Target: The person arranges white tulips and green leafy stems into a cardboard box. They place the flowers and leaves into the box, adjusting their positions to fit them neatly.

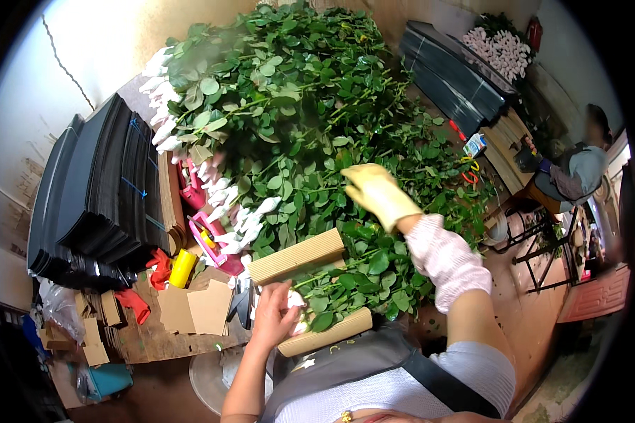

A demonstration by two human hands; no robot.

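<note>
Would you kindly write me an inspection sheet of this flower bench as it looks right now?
Surface: wooden bench, mostly covered.
Job's things: big heap of leafy stems with white-wrapped buds; a bunch lies between corrugated card pieces.
Clutter: stacked black sheets, yellow tape roll, card scraps, pink tool.
Hands: left hand, bare, grips wrapped buds at the bunch's end; right hand, in a yellow glove, reaches into the heap.
Cables: nothing seen.
Surroundings: another person seated at far right; more wrapped buds behind.
</note>
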